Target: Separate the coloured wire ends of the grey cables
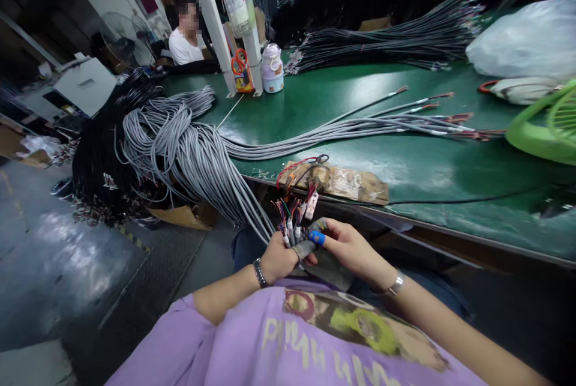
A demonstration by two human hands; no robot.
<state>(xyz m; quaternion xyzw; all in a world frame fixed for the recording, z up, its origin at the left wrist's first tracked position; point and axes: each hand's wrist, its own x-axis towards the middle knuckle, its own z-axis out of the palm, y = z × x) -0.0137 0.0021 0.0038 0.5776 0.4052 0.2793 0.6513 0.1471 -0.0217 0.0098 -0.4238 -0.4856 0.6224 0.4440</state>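
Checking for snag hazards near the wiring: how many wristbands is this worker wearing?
2. A dark bracelet on the left wrist, behind the left hand gripping the grey cables; a silver band on the right wrist. None seems hidden.

Grey cable bundle point(216, 176), stripped ends upright.
Coloured wire tips point(292, 209) fanned out; grey lengths draping away up-left in loops.
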